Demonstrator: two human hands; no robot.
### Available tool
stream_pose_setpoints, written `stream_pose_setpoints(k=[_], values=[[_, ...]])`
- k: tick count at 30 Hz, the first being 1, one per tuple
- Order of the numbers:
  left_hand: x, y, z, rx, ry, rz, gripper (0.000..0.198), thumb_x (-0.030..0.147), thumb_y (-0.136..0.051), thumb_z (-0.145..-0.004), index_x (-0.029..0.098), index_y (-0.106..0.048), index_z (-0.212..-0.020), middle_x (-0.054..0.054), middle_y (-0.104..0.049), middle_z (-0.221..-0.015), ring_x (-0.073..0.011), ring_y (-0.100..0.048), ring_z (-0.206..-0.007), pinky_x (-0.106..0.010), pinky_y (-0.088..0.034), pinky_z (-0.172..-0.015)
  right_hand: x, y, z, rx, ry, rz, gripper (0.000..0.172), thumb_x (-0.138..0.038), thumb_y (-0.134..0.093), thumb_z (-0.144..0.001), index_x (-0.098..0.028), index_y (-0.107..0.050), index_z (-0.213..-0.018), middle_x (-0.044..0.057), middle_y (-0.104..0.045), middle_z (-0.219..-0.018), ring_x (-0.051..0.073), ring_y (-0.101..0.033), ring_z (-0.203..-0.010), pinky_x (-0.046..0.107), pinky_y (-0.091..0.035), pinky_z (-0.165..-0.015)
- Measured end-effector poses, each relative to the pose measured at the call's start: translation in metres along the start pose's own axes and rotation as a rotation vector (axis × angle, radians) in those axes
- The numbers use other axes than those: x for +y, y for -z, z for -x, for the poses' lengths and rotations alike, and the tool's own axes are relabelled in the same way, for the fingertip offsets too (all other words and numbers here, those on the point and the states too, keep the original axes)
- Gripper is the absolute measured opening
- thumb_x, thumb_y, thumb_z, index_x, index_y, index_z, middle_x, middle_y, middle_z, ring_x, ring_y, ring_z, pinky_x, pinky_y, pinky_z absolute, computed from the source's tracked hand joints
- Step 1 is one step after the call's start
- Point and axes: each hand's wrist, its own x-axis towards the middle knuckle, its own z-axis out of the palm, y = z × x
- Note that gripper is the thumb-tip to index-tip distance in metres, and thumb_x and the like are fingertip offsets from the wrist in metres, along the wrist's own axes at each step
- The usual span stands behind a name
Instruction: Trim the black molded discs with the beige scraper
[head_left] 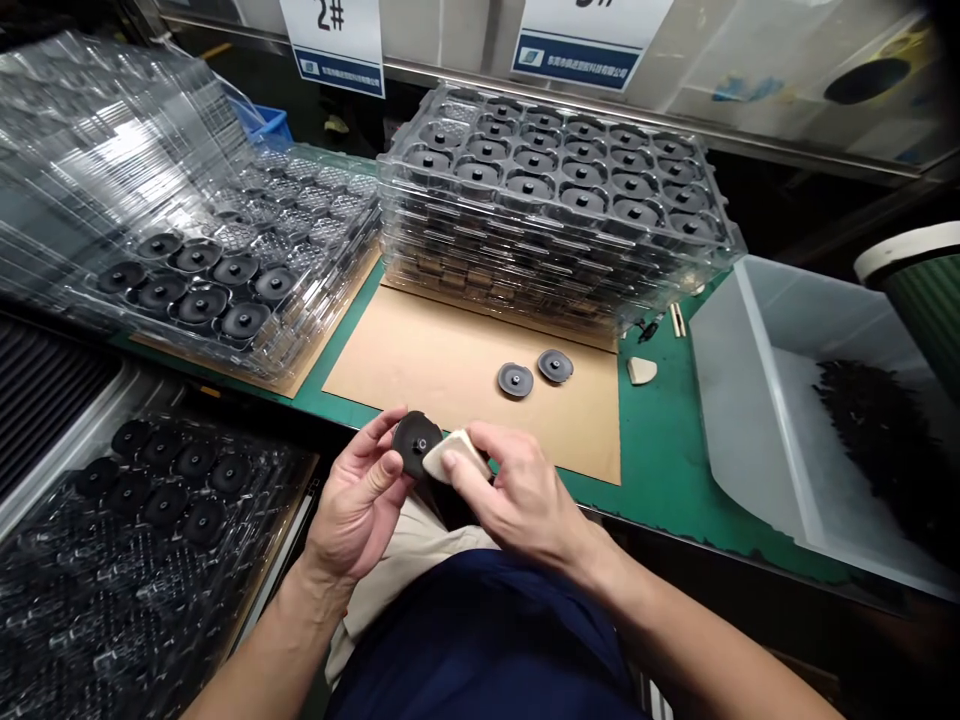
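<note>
The left hand [360, 500] pinches a black round disc [415, 441] by its rim, just in front of the cardboard sheet [450, 370]. The right hand [517, 495] grips a pale wedge-shaped tool [450, 455] against the disc's edge. Best kept steady with light, even pressure.

On the green bench [660, 470] a brown cardboard sheet [450, 380] lies near the front edge, with two loose dark discs [535, 373] on it. A tall stack of clear trays [555, 210] filled with discs stands at the back edge. A partly filled tray [225, 270] sits toward the left edge. A grey bin [742, 400] of dark scraps stands at the right edge.
</note>
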Motion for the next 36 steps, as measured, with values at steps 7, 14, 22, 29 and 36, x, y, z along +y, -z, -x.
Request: stream_pose_setpoints(k=[7, 14, 22, 29, 36], values=[[0.002, 0.013, 0.005, -0.005, 0.052, -0.097, 0.045, 0.029, -0.078, -0.081, 0.024, -0.071, -0.124, -0.008, -0.072, -0.125, -0.0157, -0.070, -0.111, -0.021, -0.059, -0.096, 0.003, 0.000, -0.001, 0.033, 0.146, 0.155, 0.020, -0.026, -0.047, -0.102, -0.017, -0.052, -0.084, 0.003, -0.053, -0.082, 0.016, -0.044, -0.077, 0.034, -0.036, -0.074], [-0.002, 0.020, 0.005, -0.133, 0.375, -0.089, 0.033, 0.043, -0.062, -0.091, 0.015, -0.075, -0.103, -0.009, -0.074, -0.094, -0.0149, -0.068, -0.075, -0.033, -0.065, -0.063, 0.008, 0.004, -0.007, -0.119, 0.428, 0.206, 0.023, -0.022, -0.044, -0.106, -0.016, -0.065, -0.111, 0.008, -0.062, -0.096, 0.018, -0.046, -0.084, 0.037, -0.038, -0.079], [-0.006, 0.021, 0.007, -0.175, 0.433, 0.048, 0.037, 0.044, -0.059, -0.092, 0.018, -0.071, -0.115, -0.010, -0.073, -0.106, -0.0177, -0.073, -0.083, -0.035, -0.066, -0.073, 0.007, 0.012, -0.011, -0.135, 0.610, 0.197, 0.020, -0.022, -0.049, -0.103, -0.020, -0.066, -0.113, 0.006, -0.065, -0.103, 0.019, -0.051, -0.091, 0.037, -0.040, -0.083], [-0.006, 0.024, 0.002, 0.020, -0.080, -0.093, 0.056, 0.014, -0.085, -0.069, 0.027, -0.068, -0.120, -0.003, -0.071, -0.118, -0.0127, -0.069, -0.110, -0.019, -0.057, -0.095, -0.006, -0.025, -0.002, -0.013, -0.025, -0.032, 0.032, -0.031, -0.053, -0.097, -0.019, -0.039, -0.071, -0.002, -0.043, -0.064, 0.011, -0.033, -0.058, 0.030, -0.027, -0.058], [0.005, 0.011, 0.010, 0.084, -0.325, -0.151, 0.059, 0.008, -0.085, -0.067, 0.032, -0.071, -0.119, -0.001, -0.073, -0.119, -0.0115, -0.069, -0.109, -0.017, -0.058, -0.095, -0.025, -0.027, -0.011, 0.089, 0.135, -0.049, 0.026, -0.027, -0.053, -0.096, -0.019, -0.041, -0.075, -0.001, -0.046, -0.071, 0.012, -0.037, -0.064, 0.030, -0.029, -0.064]])
